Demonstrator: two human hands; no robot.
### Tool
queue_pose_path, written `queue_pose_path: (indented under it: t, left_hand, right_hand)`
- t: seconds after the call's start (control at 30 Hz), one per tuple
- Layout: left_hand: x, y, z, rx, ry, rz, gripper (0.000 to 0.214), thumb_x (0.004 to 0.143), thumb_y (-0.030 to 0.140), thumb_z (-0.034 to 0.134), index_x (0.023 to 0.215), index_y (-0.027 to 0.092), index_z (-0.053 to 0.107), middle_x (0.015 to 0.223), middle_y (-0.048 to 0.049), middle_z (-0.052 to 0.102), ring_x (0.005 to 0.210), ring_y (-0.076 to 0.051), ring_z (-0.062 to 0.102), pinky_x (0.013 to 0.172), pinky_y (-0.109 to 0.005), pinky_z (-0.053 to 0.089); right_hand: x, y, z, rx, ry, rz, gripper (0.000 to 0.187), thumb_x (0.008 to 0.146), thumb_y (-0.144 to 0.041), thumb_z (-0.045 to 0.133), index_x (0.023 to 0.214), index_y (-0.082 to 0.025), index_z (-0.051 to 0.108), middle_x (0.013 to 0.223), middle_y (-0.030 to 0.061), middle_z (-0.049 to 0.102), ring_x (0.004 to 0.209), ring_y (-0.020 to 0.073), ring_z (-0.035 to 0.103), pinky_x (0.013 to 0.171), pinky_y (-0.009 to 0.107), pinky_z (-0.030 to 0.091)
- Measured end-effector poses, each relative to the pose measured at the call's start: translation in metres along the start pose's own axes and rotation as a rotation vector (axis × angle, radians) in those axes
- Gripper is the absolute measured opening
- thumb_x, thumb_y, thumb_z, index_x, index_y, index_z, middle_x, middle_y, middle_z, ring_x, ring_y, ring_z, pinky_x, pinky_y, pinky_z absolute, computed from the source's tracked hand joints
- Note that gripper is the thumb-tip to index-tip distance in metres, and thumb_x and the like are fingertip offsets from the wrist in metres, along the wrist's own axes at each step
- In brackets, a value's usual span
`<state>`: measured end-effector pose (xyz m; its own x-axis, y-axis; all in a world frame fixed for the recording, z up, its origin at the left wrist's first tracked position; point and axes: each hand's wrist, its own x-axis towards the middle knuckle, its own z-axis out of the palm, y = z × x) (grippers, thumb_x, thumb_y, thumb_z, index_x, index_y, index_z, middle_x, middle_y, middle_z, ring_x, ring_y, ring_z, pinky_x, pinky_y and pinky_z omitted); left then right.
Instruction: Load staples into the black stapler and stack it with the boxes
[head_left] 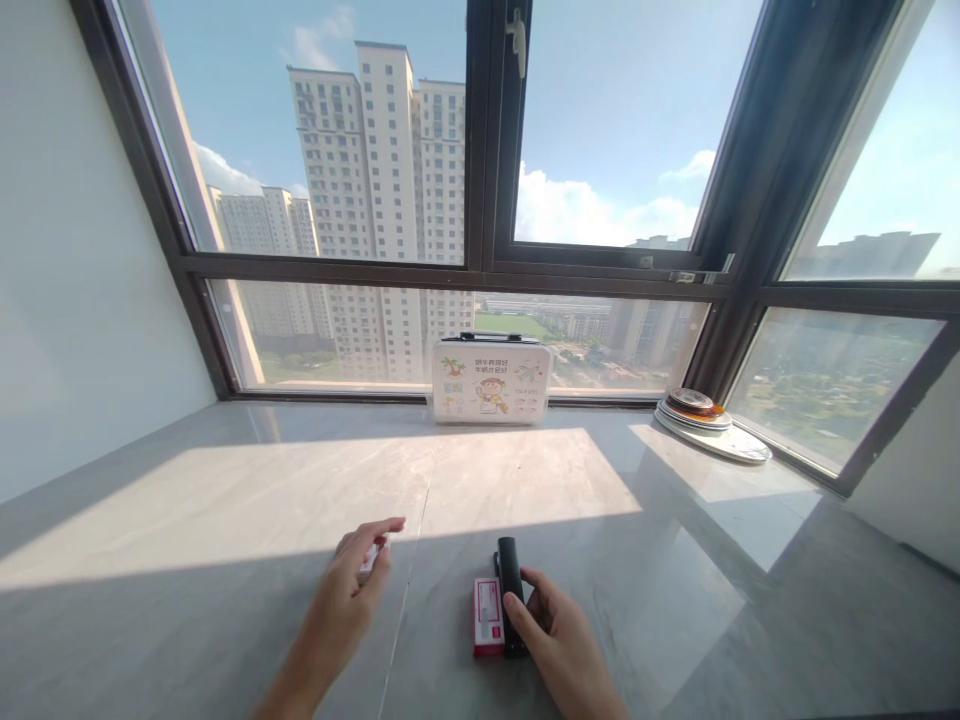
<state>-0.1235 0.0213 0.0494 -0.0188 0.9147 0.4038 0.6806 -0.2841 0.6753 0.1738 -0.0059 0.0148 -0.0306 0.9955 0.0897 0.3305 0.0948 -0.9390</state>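
A black stapler (510,582) lies on the grey marble sill (225,500) near the front edge. Beside it on its left lies a small red-and-white box (487,616). My right hand (559,645) rests on the stapler's near end, thumb laid on its top, fingers curled along its right side. My left hand (352,590) hovers to the left, pinching a small whitish object (369,562) between thumb and fingers; I cannot make out what it is.
A white case with a cartoon print and a black handle (489,382) stands against the window at the back. A stack of round plates or discs (709,420) sits at the back right. A white wall (67,300) closes the left side.
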Motion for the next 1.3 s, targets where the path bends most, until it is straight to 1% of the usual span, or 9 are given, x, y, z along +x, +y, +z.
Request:
queue_pose_path:
  t: [0.13,0.23,0.5,0.67,0.83,1.07,1.13,1.2,1.3]
  left_hand:
    - [-0.008,-0.074,-0.028,0.315,0.028,0.038,0.05,0.088,0.039,0.054,0.136,0.03,0.055,0.145,-0.0026,0.055,0.136,-0.029,0.047,0.115,-0.049,0.039]
    - [-0.031,-0.094,-0.034,0.369,0.01,0.062,0.044,0.088,0.042,0.058,0.131,0.033,0.057,0.147,-0.0005,0.053,0.137,-0.027,0.047,0.115,-0.047,0.04]
    - [-0.077,-0.034,-0.008,0.208,-0.13,0.07,0.043,0.08,0.049,0.073,0.117,0.032,0.062,0.124,-0.0039,0.067,0.116,-0.029,0.062,0.098,-0.042,0.054]
    - [-0.054,0.038,0.03,-0.026,-0.205,0.059,0.064,0.081,0.038,0.074,0.14,0.034,0.048,0.134,-0.0055,0.06,0.118,-0.026,0.06,0.105,-0.042,0.049]
    - [-0.026,0.077,0.056,-0.189,-0.398,0.059,0.063,0.071,0.03,0.081,0.129,0.033,0.058,0.128,-0.0026,0.064,0.119,-0.026,0.059,0.104,-0.036,0.047]
    - [-0.023,0.069,0.046,-0.232,-0.328,0.069,0.062,0.078,0.049,0.076,0.133,0.031,0.054,0.131,-0.0048,0.062,0.119,-0.025,0.057,0.101,-0.033,0.045]
    - [-0.015,0.052,0.025,-0.158,-0.168,-0.024,0.036,0.093,0.057,0.052,0.112,0.027,0.062,0.107,-0.0026,0.068,0.098,-0.021,0.062,0.086,-0.029,0.048]
    - [-0.003,0.029,0.003,0.019,-0.006,-0.22,0.045,0.097,0.062,0.037,0.087,0.024,0.059,0.077,0.0016,0.064,0.071,-0.018,0.059,0.068,-0.026,0.043]
    - [0.014,0.001,-0.015,0.203,-0.128,-0.361,0.054,0.093,0.069,0.038,0.068,0.023,0.052,0.059,0.0039,0.056,0.06,-0.017,0.055,0.059,-0.025,0.034]
  right_hand:
    - [0.001,0.0,0.0,-0.003,-0.008,0.008,0.055,0.091,-0.06,0.056,0.126,-0.018,0.062,0.072,-0.0022,0.052,0.069,0.0179,0.054,0.062,0.027,0.042]
    - [0.002,0.0,0.001,-0.006,-0.017,0.009,0.055,0.091,-0.059,0.056,0.127,-0.018,0.062,0.072,-0.0025,0.051,0.069,0.0176,0.053,0.062,0.027,0.042]
    - [-0.001,-0.004,0.001,-0.005,-0.031,0.018,0.056,0.092,-0.059,0.055,0.128,-0.017,0.062,0.07,-0.0028,0.051,0.068,0.0171,0.052,0.062,0.026,0.041]
    - [-0.002,-0.005,0.001,-0.009,-0.036,-0.011,0.056,0.092,-0.059,0.055,0.127,-0.017,0.063,0.069,-0.0031,0.05,0.066,0.0163,0.051,0.06,0.026,0.04]
    - [-0.002,-0.005,-0.001,-0.01,-0.05,-0.032,0.052,0.091,-0.058,0.057,0.122,-0.018,0.066,0.068,-0.0031,0.051,0.065,0.016,0.051,0.059,0.026,0.039]
    - [-0.004,-0.008,-0.006,-0.013,-0.017,-0.006,0.062,0.093,-0.061,0.052,0.135,-0.016,0.058,0.074,-0.0015,0.055,0.07,0.0169,0.054,0.064,0.027,0.042]
    - [-0.007,-0.007,-0.008,-0.038,0.007,0.03,0.071,0.089,-0.061,0.058,0.142,-0.015,0.052,0.074,-0.0022,0.054,0.07,0.0167,0.054,0.065,0.027,0.043]
    - [-0.01,-0.008,-0.01,-0.091,-0.003,0.041,0.081,0.082,-0.058,0.068,0.147,-0.014,0.047,0.073,-0.0033,0.053,0.068,0.0161,0.053,0.063,0.026,0.042]
    - [-0.015,-0.014,-0.01,-0.166,-0.058,0.029,0.089,0.073,-0.05,0.077,0.148,-0.015,0.046,0.072,-0.003,0.056,0.066,0.0166,0.053,0.059,0.026,0.039]
